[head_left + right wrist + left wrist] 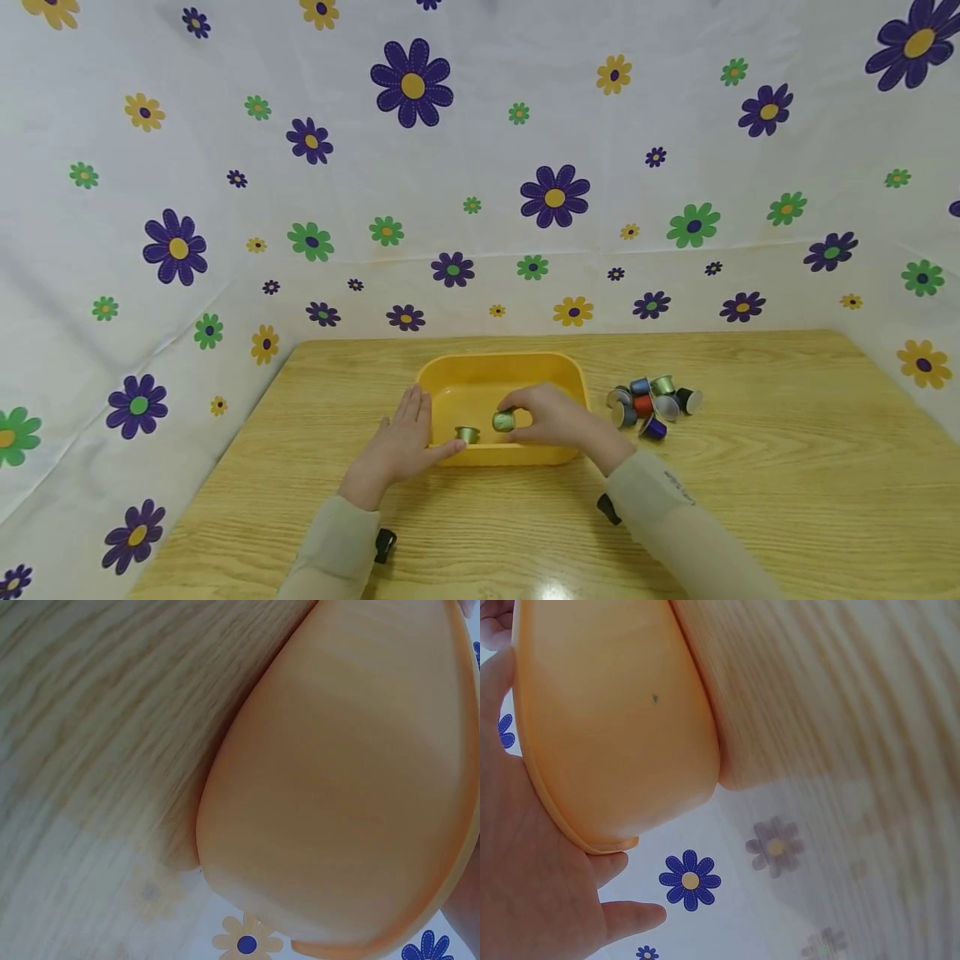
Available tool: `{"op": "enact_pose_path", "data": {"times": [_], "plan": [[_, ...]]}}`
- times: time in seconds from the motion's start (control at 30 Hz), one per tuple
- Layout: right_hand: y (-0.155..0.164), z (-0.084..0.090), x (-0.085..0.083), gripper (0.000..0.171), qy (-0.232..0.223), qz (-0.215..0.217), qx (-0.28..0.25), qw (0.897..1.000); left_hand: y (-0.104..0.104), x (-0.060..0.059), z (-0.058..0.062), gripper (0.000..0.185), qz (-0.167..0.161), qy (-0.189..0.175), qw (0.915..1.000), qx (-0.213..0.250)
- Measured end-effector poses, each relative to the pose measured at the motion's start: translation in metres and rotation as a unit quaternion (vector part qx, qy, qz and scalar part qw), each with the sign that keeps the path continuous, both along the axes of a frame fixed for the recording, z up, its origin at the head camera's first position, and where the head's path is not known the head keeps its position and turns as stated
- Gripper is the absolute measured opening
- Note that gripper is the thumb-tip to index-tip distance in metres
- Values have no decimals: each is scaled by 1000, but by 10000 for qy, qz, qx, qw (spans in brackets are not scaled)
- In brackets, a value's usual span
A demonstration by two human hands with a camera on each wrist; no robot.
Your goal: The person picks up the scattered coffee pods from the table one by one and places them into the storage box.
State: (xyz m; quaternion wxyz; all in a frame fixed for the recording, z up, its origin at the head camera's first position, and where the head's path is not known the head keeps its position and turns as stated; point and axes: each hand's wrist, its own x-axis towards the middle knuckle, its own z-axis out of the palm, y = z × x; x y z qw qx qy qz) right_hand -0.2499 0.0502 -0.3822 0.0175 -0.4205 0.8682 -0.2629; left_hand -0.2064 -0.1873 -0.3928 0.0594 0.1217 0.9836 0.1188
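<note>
Green capsule (503, 421) within the yellow tray (517, 455), pinched by the right hand (553, 417); the left hand (397, 446), fingers straight, touches the tray's left side — best keep the grip light, the tray steady.

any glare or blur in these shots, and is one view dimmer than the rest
Head view: a small glare spot on the wooden table, at the picture's bottom edge; left wrist view: hazy, wood grain soft toward the right, with a faded flower that looks like a reflection; right wrist view: seems the dimmest, the outer wall of the yellow tub lying in shade.
</note>
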Motion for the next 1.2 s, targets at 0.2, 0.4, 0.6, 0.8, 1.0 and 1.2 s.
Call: {"op": "enact_pose_path", "data": {"times": [0.2,0.4,0.6,0.8,1.0,1.2], "plan": [[-4,-1,0,30,99,35,101,9999,0,0,-1,98,-3,5,10000,-56],[-6,0,1,30,71,-4,154,9999,0,-1,0,97,31,-1,10000,-86],[-7,0,1,30,59,-11,119,9999,1,0,0,96,55,-8,10000,-18],[-8,0,1,30,34,-8,158,9999,1,0,1,97,67,-34,10000,-17],[-9,2,1,31,-9,-40,191,9998,1,1,3,97,94,-57,9999,45],[-10,2,0,30,35,5,164,9999,1,1,2,97,79,-53,9999,42]]}}
